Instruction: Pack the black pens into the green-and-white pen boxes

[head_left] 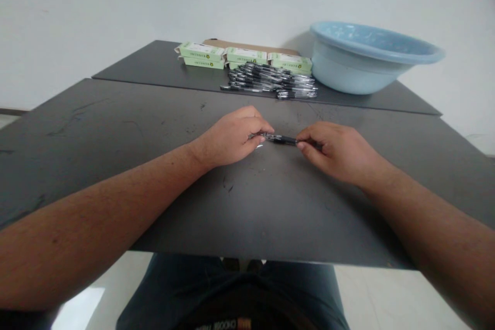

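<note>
A black pen point(283, 139) lies level just above the dark grey table point(116, 134), held at both ends. My left hand point(232, 136) pinches its left end with fingers curled closed. My right hand point(336, 152) grips the right end, fingers wrapped round it. Both forearms rest on the table. Farther back lies a pile of several black pens point(270, 81), in front of green and white boxes point(243, 56).
A light blue plastic basin point(367, 59) stands at the back right of the table. A brown cardboard piece point(247, 45) lies behind the boxes. A white wall rises behind. The table's near edge runs above my lap.
</note>
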The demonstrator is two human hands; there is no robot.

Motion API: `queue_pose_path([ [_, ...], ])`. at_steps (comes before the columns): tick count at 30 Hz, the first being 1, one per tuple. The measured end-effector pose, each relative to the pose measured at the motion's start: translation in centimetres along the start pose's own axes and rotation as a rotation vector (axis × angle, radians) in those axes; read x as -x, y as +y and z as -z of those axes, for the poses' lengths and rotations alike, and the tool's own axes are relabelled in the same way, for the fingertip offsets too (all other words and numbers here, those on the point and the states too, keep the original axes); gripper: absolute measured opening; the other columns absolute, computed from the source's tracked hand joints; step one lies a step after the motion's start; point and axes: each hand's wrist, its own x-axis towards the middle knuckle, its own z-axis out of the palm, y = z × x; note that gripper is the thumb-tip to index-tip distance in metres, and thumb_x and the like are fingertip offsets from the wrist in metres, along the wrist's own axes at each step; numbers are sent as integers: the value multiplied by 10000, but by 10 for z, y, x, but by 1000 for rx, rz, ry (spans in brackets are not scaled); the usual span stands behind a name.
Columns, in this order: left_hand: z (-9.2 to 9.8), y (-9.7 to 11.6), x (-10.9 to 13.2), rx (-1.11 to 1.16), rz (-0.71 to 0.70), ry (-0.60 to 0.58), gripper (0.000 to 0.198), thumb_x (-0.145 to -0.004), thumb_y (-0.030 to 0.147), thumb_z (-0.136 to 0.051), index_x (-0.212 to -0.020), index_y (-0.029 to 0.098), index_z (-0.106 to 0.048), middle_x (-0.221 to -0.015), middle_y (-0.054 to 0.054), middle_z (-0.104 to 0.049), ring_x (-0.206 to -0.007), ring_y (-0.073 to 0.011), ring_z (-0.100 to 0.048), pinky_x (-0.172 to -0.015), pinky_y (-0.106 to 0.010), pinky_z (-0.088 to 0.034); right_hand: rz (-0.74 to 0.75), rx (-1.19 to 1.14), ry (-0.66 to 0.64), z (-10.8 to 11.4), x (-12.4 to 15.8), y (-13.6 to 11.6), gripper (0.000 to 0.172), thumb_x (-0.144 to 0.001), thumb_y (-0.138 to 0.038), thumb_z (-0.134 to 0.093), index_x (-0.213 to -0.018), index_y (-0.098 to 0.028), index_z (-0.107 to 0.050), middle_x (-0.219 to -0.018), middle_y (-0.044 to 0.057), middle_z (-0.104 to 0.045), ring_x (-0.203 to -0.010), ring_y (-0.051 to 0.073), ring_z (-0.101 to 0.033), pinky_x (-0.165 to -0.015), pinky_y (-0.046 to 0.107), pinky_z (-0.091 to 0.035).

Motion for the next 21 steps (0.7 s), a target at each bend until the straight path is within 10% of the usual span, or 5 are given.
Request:
queue_pose_path([
  [21,1,-1,-2,-3,16,-20,262,-996,151,-629,-1206,174,-784,-1093,-91,-763,-1094,-236,-697,-990,-373,-556,-60,-39,-21,0,0,0,145,-1000,-245,-618,-1027,-237,-760,-918,49,-790,-823,222,-719,-750,341,-506],
])
